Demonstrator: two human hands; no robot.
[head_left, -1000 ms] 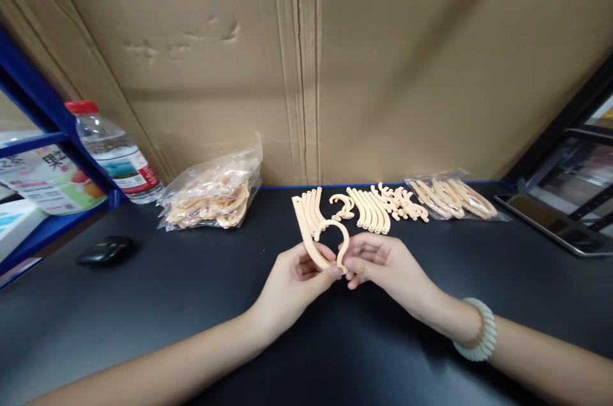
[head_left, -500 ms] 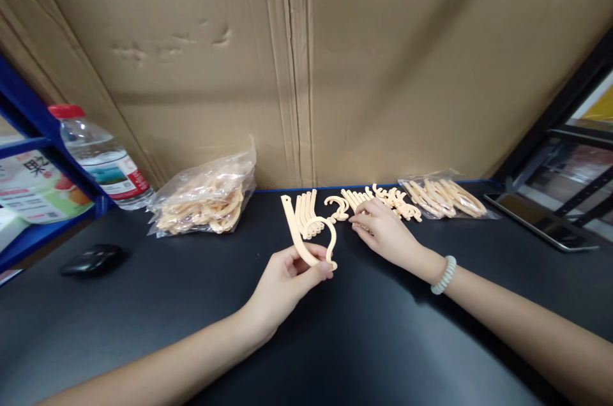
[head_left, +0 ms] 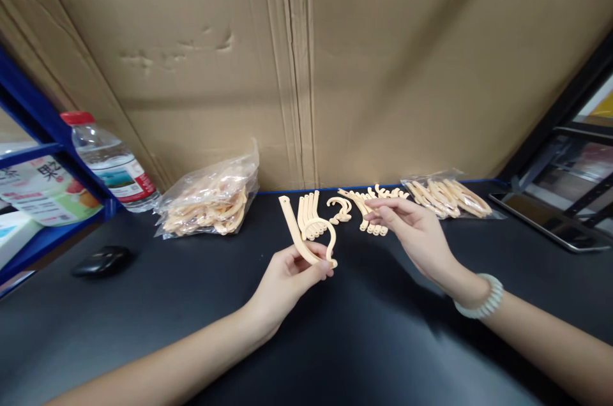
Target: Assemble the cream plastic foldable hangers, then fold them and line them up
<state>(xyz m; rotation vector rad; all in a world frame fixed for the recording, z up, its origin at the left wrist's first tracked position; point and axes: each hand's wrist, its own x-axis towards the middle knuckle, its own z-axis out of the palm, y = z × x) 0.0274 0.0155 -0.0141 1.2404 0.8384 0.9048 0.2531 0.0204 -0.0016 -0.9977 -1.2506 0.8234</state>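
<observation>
My left hand (head_left: 292,275) is closed around the lower end of a beige plastic hanger arm (head_left: 291,221) and a curved hook piece (head_left: 331,233), which meet at its fingertips. The arm points up and to the left, and a small hole shows at its top. My right hand (head_left: 416,227), raised above the desk, pinches another beige hanger arm (head_left: 354,194) by one end. Beneath it lies a row of similar arms (head_left: 376,228). Between the hands rest several loose hooks (head_left: 341,208). A second row of arms (head_left: 309,205) lies behind the held hook.
A clear bag of beige parts (head_left: 208,202) stands at left, beside a water bottle (head_left: 117,166) and a black mouse (head_left: 102,260). On the right lie another bag of parts (head_left: 447,196) and a dark tablet (head_left: 546,221). Cardboard (head_left: 215,87) walls the desk's back.
My right hand has lifted off the row of arms and moved right and nearer, with one arm now pinched in its fingers. My left hand keeps its hold, almost still.
</observation>
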